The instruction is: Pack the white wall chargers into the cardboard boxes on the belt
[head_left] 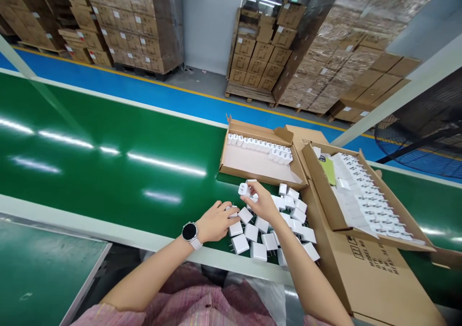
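Observation:
A pile of small white plug chargers [285, 225] lies on the green conveyor belt [108, 167] in front of me. My right hand [265, 203] pinches one white charger [244, 189] and holds it just above the pile. My left hand [216, 220], with a watch on its wrist, is closed around another white charger [234, 214] at the pile's left edge. Behind the pile sits a shallow cardboard tray [252, 165] with a row of chargers along its far side.
A second cardboard tray [317, 172] tilted at the right holds several rows of chargers, resting on a flat carton [375, 278]. A black fan [426, 129] stands far right. Pallets of stacked boxes [260, 52] line the floor beyond the belt.

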A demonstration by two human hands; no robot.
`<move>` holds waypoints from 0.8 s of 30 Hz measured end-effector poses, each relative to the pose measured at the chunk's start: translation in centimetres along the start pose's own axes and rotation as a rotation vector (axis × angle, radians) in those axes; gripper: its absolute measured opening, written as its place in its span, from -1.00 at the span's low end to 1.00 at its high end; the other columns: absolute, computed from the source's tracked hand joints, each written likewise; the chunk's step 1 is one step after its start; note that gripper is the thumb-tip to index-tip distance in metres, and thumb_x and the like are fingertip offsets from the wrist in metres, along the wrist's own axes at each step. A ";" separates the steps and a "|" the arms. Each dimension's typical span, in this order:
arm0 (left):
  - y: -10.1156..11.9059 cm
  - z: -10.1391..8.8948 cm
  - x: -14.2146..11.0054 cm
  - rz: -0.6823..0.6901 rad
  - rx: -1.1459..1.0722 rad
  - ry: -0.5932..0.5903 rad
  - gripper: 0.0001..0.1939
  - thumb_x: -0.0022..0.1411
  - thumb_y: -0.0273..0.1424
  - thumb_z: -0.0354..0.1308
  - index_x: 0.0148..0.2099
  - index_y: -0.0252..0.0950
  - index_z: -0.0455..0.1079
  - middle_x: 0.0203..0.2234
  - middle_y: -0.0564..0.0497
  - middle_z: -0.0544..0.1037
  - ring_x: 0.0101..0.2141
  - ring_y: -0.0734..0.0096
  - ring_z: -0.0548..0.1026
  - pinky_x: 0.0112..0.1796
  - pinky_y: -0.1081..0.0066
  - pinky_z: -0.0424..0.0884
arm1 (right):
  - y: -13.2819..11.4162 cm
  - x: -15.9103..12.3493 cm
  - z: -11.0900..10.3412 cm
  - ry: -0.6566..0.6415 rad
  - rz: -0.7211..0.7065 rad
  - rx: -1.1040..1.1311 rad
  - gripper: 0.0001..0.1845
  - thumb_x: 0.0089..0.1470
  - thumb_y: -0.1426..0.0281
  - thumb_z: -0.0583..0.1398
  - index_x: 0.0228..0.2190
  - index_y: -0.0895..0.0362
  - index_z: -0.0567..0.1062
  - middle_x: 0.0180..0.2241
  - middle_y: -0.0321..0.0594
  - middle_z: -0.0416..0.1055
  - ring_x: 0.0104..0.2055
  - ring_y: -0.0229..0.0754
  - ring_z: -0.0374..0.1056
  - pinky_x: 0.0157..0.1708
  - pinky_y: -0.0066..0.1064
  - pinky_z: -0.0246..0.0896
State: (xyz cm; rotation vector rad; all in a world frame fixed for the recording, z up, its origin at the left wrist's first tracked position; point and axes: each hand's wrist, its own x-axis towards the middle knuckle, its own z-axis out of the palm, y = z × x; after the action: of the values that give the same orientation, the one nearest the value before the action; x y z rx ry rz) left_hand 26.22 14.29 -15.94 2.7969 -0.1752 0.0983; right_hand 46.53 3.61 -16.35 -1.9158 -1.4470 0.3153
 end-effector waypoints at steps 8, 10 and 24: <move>2.1 -0.1 0.1 0.006 -0.043 -0.069 -0.40 0.13 -0.43 0.23 0.25 -0.23 0.39 0.21 -0.21 0.37 0.07 -0.04 0.37 0.02 0.10 0.38 | -4.0 -4.3 2.3 0.430 0.242 0.470 -0.49 0.07 0.09 0.38 -0.03 0.03 0.44 -0.11 -0.14 0.52 -0.06 -0.06 0.48 -0.01 -0.13 0.44; 2.8 -0.2 -0.2 0.018 -0.058 -0.070 -0.45 0.15 -0.42 0.24 0.22 -0.22 0.41 0.23 -0.18 0.36 0.06 -0.01 0.38 0.01 0.13 0.40 | -4.4 -6.1 1.8 0.531 0.301 0.471 -0.46 0.04 0.08 0.40 -0.03 0.05 0.44 -0.12 -0.12 0.52 -0.09 -0.05 0.48 -0.08 -0.16 0.45; 8.2 1.7 -2.3 -0.316 0.085 0.047 -0.74 0.35 -0.42 0.28 0.04 -0.29 0.38 0.00 -0.18 0.49 0.00 0.04 0.47 -0.05 0.13 0.46 | -7.9 -17.6 0.0 0.190 0.350 0.123 -0.59 0.17 0.32 0.23 0.06 0.04 0.44 -0.08 -0.09 0.53 -0.27 -0.13 0.46 -0.18 -0.21 0.50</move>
State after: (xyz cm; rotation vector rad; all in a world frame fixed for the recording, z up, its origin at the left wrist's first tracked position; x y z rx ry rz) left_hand 22.98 6.25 -15.07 2.8626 0.2884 0.0967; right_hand 34.62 -11.43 -14.96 -2.0324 -0.9468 0.3624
